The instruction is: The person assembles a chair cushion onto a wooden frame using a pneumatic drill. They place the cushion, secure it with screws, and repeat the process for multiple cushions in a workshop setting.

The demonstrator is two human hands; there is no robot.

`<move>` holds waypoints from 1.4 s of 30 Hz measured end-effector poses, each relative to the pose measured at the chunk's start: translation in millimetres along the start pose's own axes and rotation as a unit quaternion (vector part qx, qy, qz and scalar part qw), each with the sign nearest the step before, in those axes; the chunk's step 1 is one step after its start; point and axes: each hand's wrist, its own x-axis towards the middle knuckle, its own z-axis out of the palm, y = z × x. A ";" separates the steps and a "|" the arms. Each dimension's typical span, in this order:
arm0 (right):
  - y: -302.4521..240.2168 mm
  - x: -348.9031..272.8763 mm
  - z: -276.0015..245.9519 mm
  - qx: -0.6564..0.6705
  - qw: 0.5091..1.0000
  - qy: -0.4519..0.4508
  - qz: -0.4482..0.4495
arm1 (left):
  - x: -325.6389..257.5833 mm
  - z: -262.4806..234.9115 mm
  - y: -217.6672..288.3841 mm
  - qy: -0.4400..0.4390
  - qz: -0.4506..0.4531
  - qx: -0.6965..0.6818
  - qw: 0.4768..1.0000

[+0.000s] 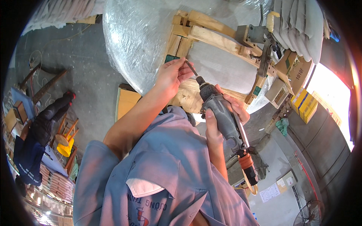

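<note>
My right hand (pixel 235 107) is wrapped round the dark body of an air screwdriver (pixel 222 115), which has an orange-red collar and a hose fitting at its lower end. Its long thin bit (pixel 192 69) points up and to the left. At the bit's tip, the fingers of my left hand (pixel 170 77) are closed in a pinch; whether a small screw is in them too is hidden. Beyond both hands lies a wooden frame (pixel 215 35) of pale bars around a grey panel (pixel 222 64).
Under the frame is a large rounded surface wrapped in clear film (pixel 128 45). A metal clamp (pixel 266 52) is mounted at the frame's right. Cardboard boxes (pixel 299 73) and a yellow box (pixel 304 105) stand further right. Another person (pixel 41 132) is at the far left, near a wooden stool (pixel 66 135).
</note>
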 end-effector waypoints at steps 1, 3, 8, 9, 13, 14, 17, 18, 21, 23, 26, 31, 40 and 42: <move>0.6 0.8 1.4 -0.001 1.000 -0.006 -0.002 | -0.3 1.1 0.9 0.009 -0.003 0.006 1.000; 2.6 1.4 -1.0 -0.012 1.000 -0.020 -0.017 | 4.1 1.1 -1.1 0.013 -0.002 0.015 1.000; 8.8 6.4 2.3 -0.042 0.994 -0.061 -0.076 | 2.1 7.3 2.4 0.014 -0.011 0.018 1.000; 5.7 9.9 5.8 -0.042 0.994 -0.065 -0.077 | 2.5 8.5 4.3 0.013 -0.012 0.011 1.000; 5.6 19.1 1.2 -0.121 0.976 -0.158 -0.085 | 8.6 2.7 5.1 -0.038 -0.027 0.026 0.999; 9.0 19.1 3.1 -0.117 0.980 -0.138 -0.084 | 7.9 3.5 4.0 -0.036 -0.022 0.036 0.998; 20.2 28.1 9.9 -0.113 0.985 -0.093 -0.094 | 4.0 8.9 3.2 -0.027 -0.017 0.048 0.998; 22.2 31.4 10.3 -0.116 0.985 -0.091 -0.090 | 1.4 12.1 7.0 -0.023 -0.024 0.042 0.999; 28.9 40.5 12.6 -0.121 0.984 -0.087 -0.093 | 1.1 12.3 12.4 -0.031 -0.030 0.043 0.998; 29.4 43.4 13.3 -0.122 0.985 -0.095 -0.076 | 2.7 11.7 13.2 -0.034 -0.028 0.049 0.998; 32.1 44.7 15.8 -0.122 0.986 -0.097 -0.061 | 4.6 12.0 12.1 -0.028 -0.019 0.057 0.998; 31.0 47.6 22.0 -0.141 0.984 -0.100 -0.051 | 3.8 13.3 13.7 -0.025 -0.016 0.061 0.998; 21.1 80.4 37.5 -0.189 0.978 -0.093 0.012 | -6.9 11.4 6.9 -0.016 -0.017 0.071 0.997; 25.7 88.2 33.5 -0.173 0.980 -0.093 0.035 | -17.8 10.9 -7.7 -0.017 -0.019 0.105 0.994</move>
